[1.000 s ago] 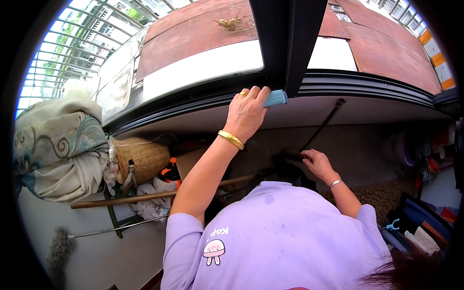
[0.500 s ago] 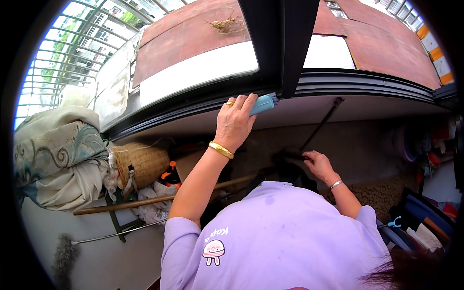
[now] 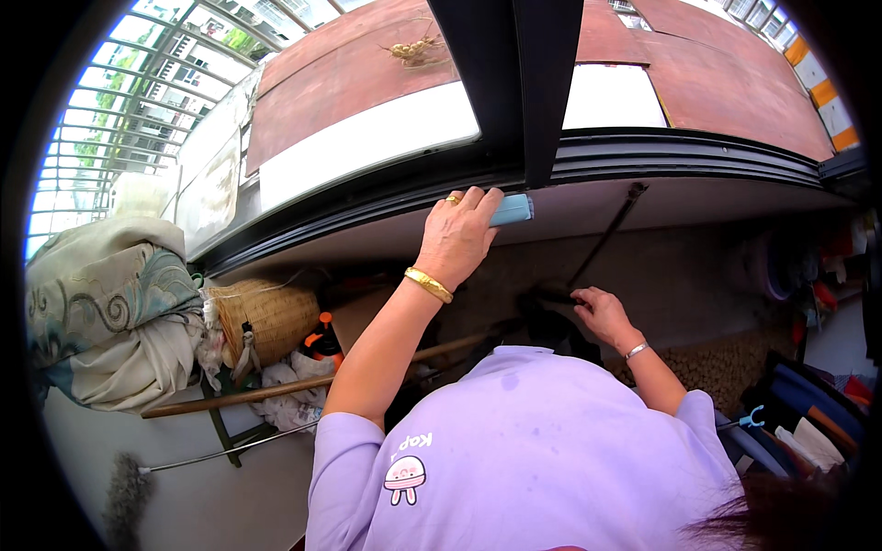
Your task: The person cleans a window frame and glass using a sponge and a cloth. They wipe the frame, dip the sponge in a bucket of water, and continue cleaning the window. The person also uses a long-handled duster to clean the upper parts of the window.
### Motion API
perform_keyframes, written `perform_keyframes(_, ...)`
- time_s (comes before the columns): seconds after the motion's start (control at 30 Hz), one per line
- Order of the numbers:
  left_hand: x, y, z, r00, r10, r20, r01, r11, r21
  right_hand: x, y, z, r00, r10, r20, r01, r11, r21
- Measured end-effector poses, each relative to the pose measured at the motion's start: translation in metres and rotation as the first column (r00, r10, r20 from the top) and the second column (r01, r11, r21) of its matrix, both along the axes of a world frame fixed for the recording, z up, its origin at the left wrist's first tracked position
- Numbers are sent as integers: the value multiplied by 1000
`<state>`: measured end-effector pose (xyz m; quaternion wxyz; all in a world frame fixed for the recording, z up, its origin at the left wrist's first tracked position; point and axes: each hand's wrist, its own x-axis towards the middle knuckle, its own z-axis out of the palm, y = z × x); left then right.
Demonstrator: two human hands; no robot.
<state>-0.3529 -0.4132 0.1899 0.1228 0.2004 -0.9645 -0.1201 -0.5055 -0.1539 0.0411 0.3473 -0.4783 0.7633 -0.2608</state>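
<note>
My left hand (image 3: 457, 234), with a gold ring and bracelet, is closed around a small light-blue brush (image 3: 512, 210). It is at the inner edge of the black window track (image 3: 367, 208), just left of the dark upright frame bar (image 3: 540, 92). The brush's bristles are hardly visible now. Lower right, my right hand (image 3: 606, 314) has loosely bent fingers with a gap at the thumb, and nothing shows in it. Its fingertips are near a dark object (image 3: 554, 296) in shadow; whether they touch, I cannot tell.
A dark rod (image 3: 608, 230) leans against the wall below the sill. Bundled patterned cloth (image 3: 110, 312), a woven basket (image 3: 266, 317), a wooden pole (image 3: 248, 397) and a grey duster (image 3: 129, 491) are at left. Folded items (image 3: 808, 413) lie at right. Reddish boards (image 3: 726, 87) lie beyond the window.
My left hand and the brush have moved slightly right and down along the track. The bristles showed at the brush's end before and are less visible now. My right hand has barely moved.
</note>
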Motion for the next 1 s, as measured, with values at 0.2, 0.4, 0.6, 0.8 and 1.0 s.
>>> perform_keyframes(0.2, 21, -8, 12, 992, 98, -76, -101, 994, -34, -7, -3, 7, 999, -38, -14, 38, 999, 10)
perform_keyframes(0.4, 15, -10, 16, 991, 85, -103, -93, 993, -71, -7, -10, 4, 998, 16, -60, -19, 998, -54)
perform_keyframes(0.6, -11, -9, 8, 996, 51, -72, -59, 991, -124, -1, -10, -4, 998, 42, -42, -45, 997, -63)
perform_keyframes(0.8, -4, -14, 11, 997, 61, -48, -65, 994, -91, -3, -7, 9, 1000, 2, 17, -3, 997, 82)
perform_keyframes(1.0, -9, -15, 7, 989, 95, -110, -110, 984, -139, -1, -7, 2, 1000, 14, 2, -14, 1000, 6)
